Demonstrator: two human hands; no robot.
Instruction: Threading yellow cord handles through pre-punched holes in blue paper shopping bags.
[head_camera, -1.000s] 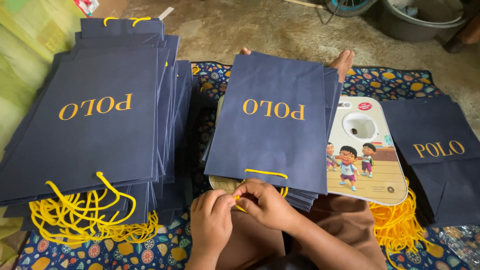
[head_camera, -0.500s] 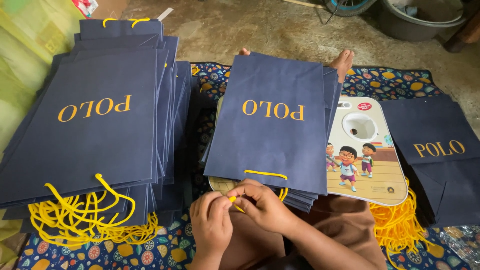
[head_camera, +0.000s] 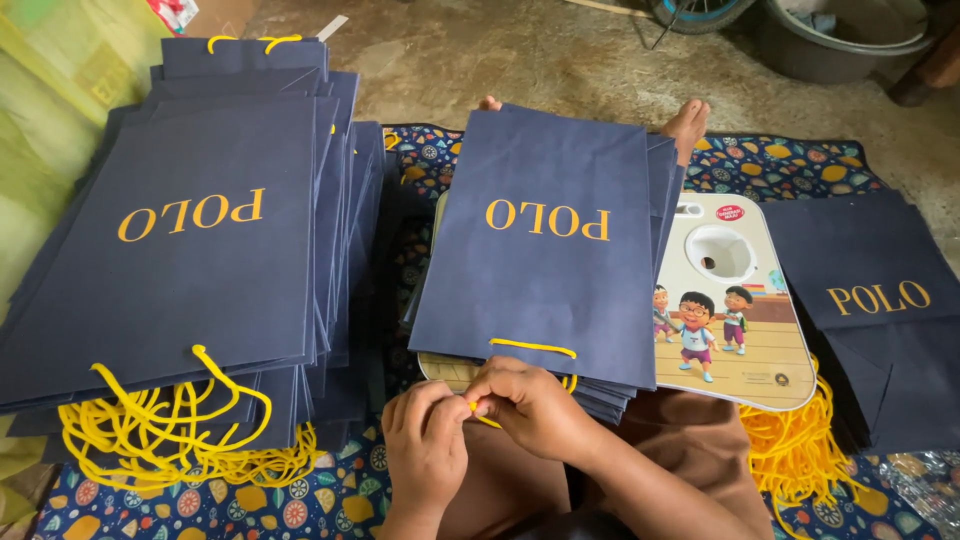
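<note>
Low in the middle of the frame, the left hand (head_camera: 425, 450) and the right hand (head_camera: 530, 405) come together, fingertips touching. Both hands pinch the end of a thin yellow cord (head_camera: 472, 407), and the fingers are pressed tight on it. The cord is the handle of the dark blue paper bag (head_camera: 545, 250) that lies flat on top of a small pile, right in the center of the frame. One loop of yellow handle already shows at the bag's near edge, just above the hands. The pile sits on a white board with cartoon children on it (head_camera: 735, 300), and the board sticks out to the right of the bag. At the left of the frame there is a much bigger stack of the same blue bags (head_camera: 200, 260), and their yellow handles (head_camera: 170, 430) hang out in a messy bunch at the lower left. At the right edge lie more folded blue bags (head_camera: 870, 300), with loose yellow string (head_camera: 790, 450) piled just below the board. Under it all is a colorful patterned mat (head_camera: 200, 505). A bare foot (head_camera: 690, 118) peeks out above the middle pile, near the top of the frame.
</note>
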